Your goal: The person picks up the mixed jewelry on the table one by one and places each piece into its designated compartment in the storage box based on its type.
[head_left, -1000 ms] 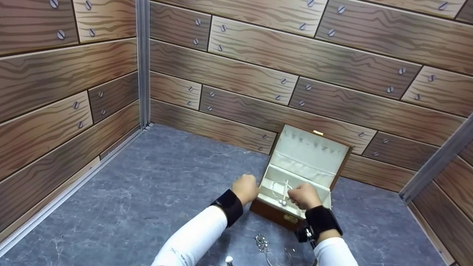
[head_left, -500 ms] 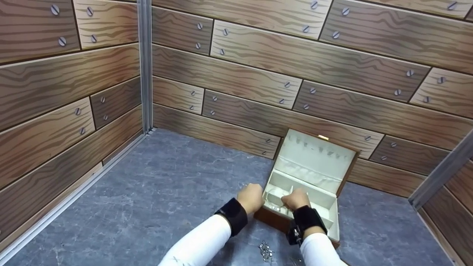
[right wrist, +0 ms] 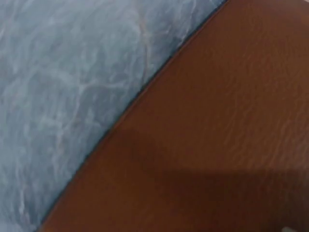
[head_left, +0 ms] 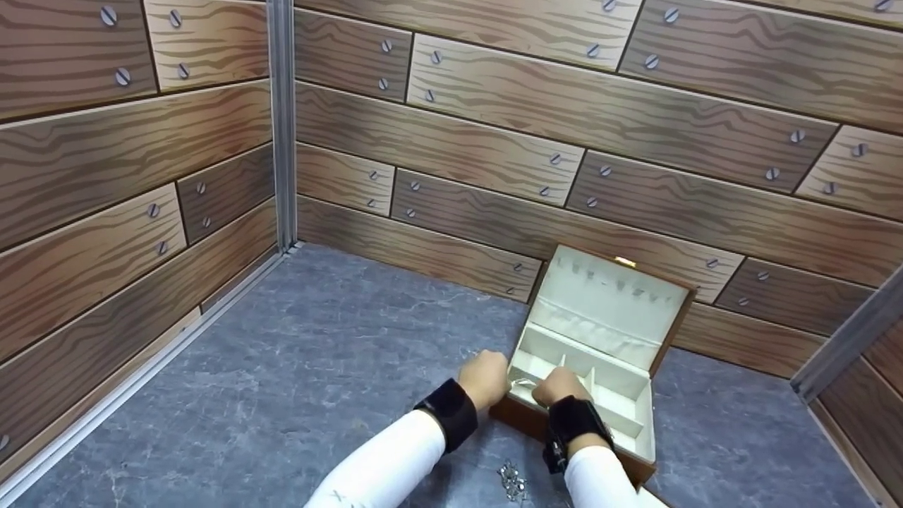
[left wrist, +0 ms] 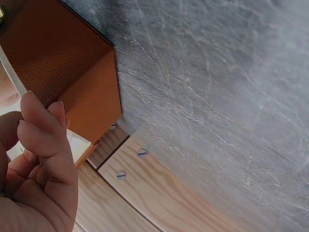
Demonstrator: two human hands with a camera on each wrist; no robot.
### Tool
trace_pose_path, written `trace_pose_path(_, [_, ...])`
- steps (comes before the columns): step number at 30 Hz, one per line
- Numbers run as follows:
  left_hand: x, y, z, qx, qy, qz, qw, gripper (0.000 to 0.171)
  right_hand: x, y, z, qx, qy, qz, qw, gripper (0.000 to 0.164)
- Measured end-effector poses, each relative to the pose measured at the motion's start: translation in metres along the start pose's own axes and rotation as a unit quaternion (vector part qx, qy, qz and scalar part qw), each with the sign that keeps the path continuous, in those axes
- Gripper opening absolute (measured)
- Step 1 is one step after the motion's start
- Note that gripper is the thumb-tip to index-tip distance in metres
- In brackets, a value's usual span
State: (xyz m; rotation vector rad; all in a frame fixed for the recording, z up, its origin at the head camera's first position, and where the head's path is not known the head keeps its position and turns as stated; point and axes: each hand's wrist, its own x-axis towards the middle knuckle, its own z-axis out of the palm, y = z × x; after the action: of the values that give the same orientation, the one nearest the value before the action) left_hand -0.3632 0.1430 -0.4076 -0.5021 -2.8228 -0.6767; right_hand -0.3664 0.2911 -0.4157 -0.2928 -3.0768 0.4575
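A brown leather jewelry box (head_left: 525, 418) stands with its lid raised, showing a cream lining divided into compartments. My left hand (head_left: 485, 379) is at the box's left front corner. In the left wrist view, the curled fingers of the left hand (left wrist: 41, 159) grip the pale rim (left wrist: 13, 75) there. My right hand (head_left: 561, 386) reaches low into the front left part of the box. Its fingertips hold a pale, thin bracelet (head_left: 522, 383) that is only partly visible between the hands. The right wrist view shows just the box's brown side (right wrist: 203, 125), not the fingers.
A small heap of silver jewelry (head_left: 513, 482) lies on the grey marbled table (head_left: 338, 339) in front of the box. Wood-patterned walls (head_left: 458, 141) surround the table, and the raised lid (head_left: 607, 296) is close to the back wall.
The right hand has moved left and lowered toward the box's front left compartment, bringing the bracelet down with it. The left hand has stayed at the box corner. The view has shifted slightly.
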Motion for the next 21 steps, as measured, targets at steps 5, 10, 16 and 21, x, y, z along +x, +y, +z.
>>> trace_pose_path(5, [0.001,0.0,-0.001,0.004,0.0,0.003,1.0,0.008,-0.007,-0.011,-0.003,-0.053,-0.005,0.019,0.998,0.02])
trace_pose_path(10, [-0.001,0.002,-0.001,-0.001,-0.002,0.002,1.0,0.005,-0.011,-0.013,-0.005,-0.085,-0.013,0.034,0.996,0.019])
trace_pose_path(16, [-0.002,0.003,-0.001,0.0,-0.001,-0.002,1.0,0.005,-0.01,-0.008,-0.002,-0.076,-0.012,0.034,0.996,0.02])
trace_pose_path(21, [-0.002,-0.002,0.0,-0.012,0.001,-0.006,0.9999,0.009,-0.013,-0.008,-0.005,-0.056,-0.006,0.018,0.998,0.021])
